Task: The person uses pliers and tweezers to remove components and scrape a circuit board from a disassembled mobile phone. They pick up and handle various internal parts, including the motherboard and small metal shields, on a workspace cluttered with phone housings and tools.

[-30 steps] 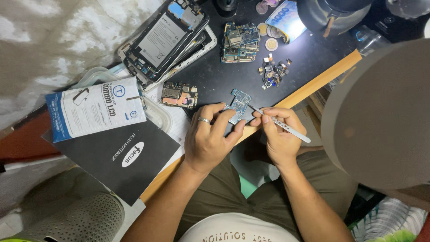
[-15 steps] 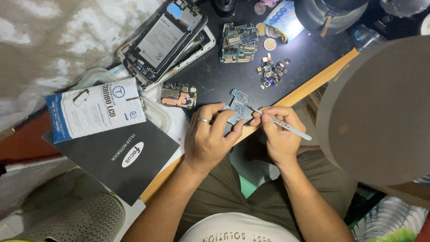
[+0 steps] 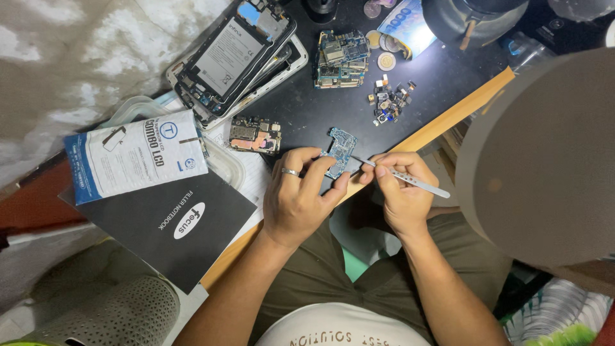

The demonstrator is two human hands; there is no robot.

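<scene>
My left hand [image 3: 298, 202], with a ring on one finger, grips a small blue-green circuit board [image 3: 339, 148] at the near edge of the black work mat [image 3: 307, 112]. My right hand [image 3: 400, 192] pinches metal tweezers [image 3: 410, 181], and their tip touches the board's right side. Both hands hover over the wooden table edge [image 3: 448, 118], above my lap.
A brown circuit board [image 3: 255, 134] lies left of the hands. An opened phone with its battery showing [image 3: 230, 54] sits at the far left of the mat. Another board [image 3: 341, 57], loose small parts [image 3: 387, 102], coins, a black notebook [image 3: 170, 224], a white-blue packet [image 3: 134, 154] and a large grey lampshade [image 3: 544, 160] surround them.
Hands, board and tweezers keep nearly the same position and grip; only slight shifts of the view.
</scene>
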